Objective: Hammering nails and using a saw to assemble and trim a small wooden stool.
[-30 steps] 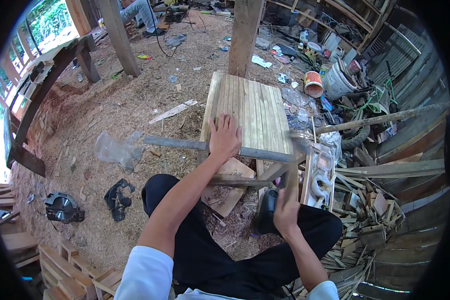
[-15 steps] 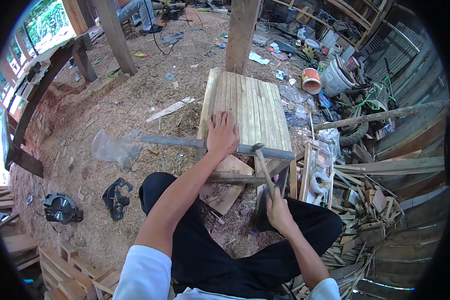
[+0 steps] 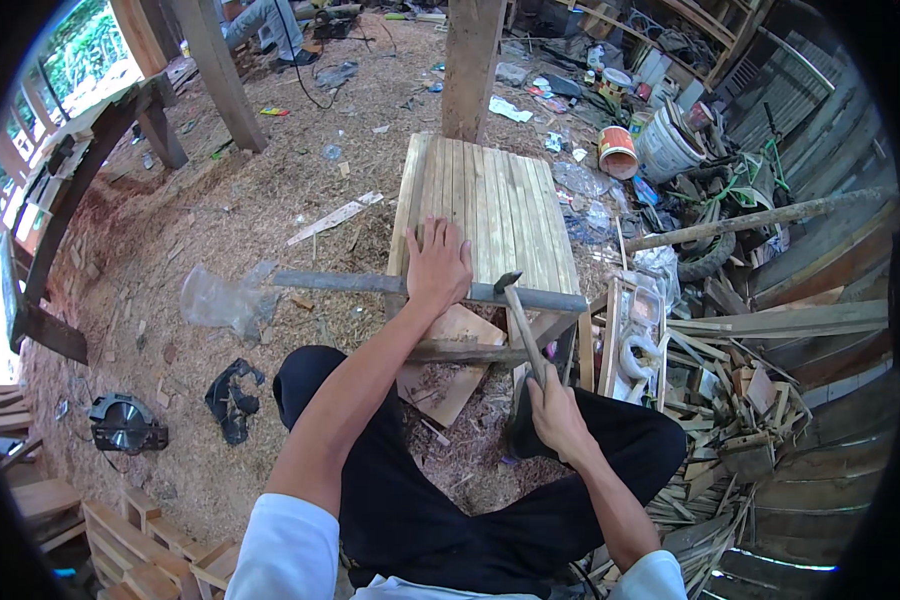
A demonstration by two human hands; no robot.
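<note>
A slatted wooden panel [image 3: 510, 210] stands before my knees on wooden supports [image 3: 470, 350], with a long grey bar [image 3: 340, 282] lying across its near edge. My left hand [image 3: 438, 260] rests on the panel at that edge, over the bar, fingers flat and slightly apart. My right hand [image 3: 555, 410] grips the wooden handle of a hammer [image 3: 518, 320]. The dark hammer head is at the bar, just right of my left hand; whether it touches is unclear. Loose boards lie on the ground under the panel.
A circular saw [image 3: 125, 425], black scrap [image 3: 232, 395] and plastic sheet [image 3: 218, 300] lie left. Posts [image 3: 467, 70] rise beyond the panel. Buckets [image 3: 670, 145], tangled junk, a long pole [image 3: 770, 220], a framed box [image 3: 630, 340] and scrap wood lie right. Another person's legs [image 3: 270, 35] show at the back.
The blurred, raised hammer has come down and leftward onto the bar's position, with my right hand moving left and slightly up. My left hand stays on the panel; the view has shifted slightly.
</note>
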